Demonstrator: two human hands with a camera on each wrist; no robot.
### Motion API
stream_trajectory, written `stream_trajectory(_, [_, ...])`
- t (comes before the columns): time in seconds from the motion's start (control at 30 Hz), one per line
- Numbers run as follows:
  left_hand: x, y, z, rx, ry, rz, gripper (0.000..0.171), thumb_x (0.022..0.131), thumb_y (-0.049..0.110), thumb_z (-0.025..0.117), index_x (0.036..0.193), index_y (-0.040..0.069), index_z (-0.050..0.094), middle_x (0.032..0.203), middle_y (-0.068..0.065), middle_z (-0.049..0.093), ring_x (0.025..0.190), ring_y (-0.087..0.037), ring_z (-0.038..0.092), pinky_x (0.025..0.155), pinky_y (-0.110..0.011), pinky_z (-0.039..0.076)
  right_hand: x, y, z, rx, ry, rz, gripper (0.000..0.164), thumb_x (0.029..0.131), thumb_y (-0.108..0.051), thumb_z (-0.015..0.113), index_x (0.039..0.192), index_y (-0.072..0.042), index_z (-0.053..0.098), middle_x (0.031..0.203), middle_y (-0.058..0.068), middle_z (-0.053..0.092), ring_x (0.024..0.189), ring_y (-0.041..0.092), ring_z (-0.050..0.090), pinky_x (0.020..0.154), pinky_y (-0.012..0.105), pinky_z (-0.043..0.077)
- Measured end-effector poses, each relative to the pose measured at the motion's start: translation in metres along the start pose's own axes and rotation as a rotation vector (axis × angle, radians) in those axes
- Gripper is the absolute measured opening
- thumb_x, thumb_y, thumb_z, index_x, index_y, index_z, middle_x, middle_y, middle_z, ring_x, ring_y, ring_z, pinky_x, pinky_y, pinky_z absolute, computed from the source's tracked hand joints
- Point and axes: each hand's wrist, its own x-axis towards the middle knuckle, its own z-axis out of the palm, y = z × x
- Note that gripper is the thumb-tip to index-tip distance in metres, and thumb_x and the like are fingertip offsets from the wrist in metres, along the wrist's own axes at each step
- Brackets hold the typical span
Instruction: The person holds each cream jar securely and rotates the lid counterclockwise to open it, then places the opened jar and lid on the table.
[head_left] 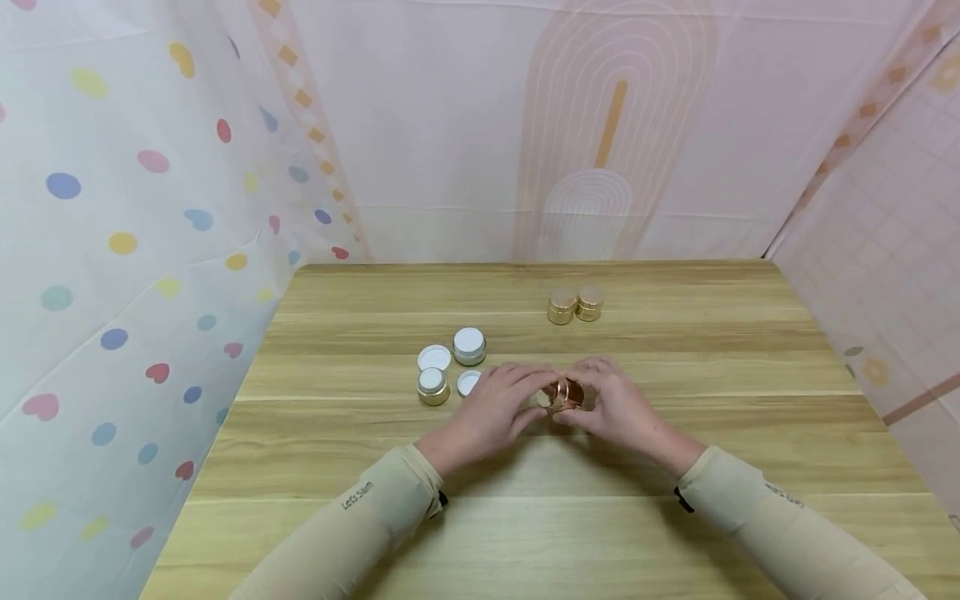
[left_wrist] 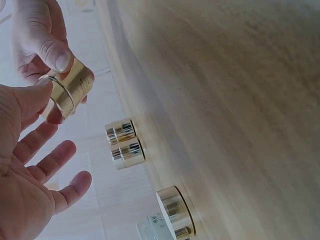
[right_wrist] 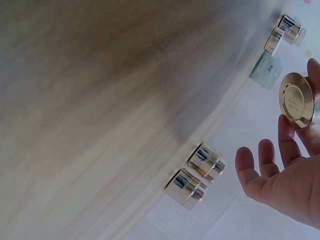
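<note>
A shiny gold cosmetic jar (head_left: 562, 394) is held sideways just above the table between both hands. My left hand (head_left: 498, 404) pinches its left part between thumb and fingers; its other fingers are spread in the left wrist view. My right hand (head_left: 615, 408) grips the right part, with the thumb on the gold side. A seam rings the jar (left_wrist: 75, 87) in the left wrist view. In the right wrist view a round gold end (right_wrist: 296, 101) with embossed lettering faces the camera.
Two closed gold jars (head_left: 561, 307) stand side by side farther back. Left of the hands are a glass jar (head_left: 469, 346) with a white top, a gold-based jar (head_left: 432, 386) with a white top, and two white-lined lids (head_left: 434, 358), one partly hidden by the left hand.
</note>
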Motion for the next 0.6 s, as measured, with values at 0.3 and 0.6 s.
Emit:
stream_trajectory(0.3, [0.0008, -0.0005, 0.0009, -0.022, -0.033, -0.047, 0.053, 0.104, 0.039, 0.069, 0.151, 0.017, 0.058, 0.146, -0.005, 0.067, 0.139, -0.025, 0.059, 0.116, -0.051, 0.044, 0.0008, -0.0013, 0.0017, -0.030, 0.003, 0.012, 0.053, 0.074, -0.023, 0.099, 0.121, -0.012, 0.077, 0.120, 0.009, 0.075, 0.123, 0.033, 0.062, 0.104, 0.057, 0.055])
stream_trajectory(0.6, [0.0015, 0.0004, 0.0001, 0.014, -0.018, 0.016, 0.055, 0.099, 0.029, 0.077, 0.151, 0.023, 0.059, 0.149, -0.001, 0.065, 0.141, -0.025, 0.058, 0.119, -0.052, 0.043, 0.0012, -0.0019, 0.0011, -0.034, 0.022, -0.009, 0.052, 0.071, -0.022, 0.101, 0.116, -0.012, 0.076, 0.111, 0.004, 0.076, 0.115, 0.028, 0.062, 0.100, 0.050, 0.054])
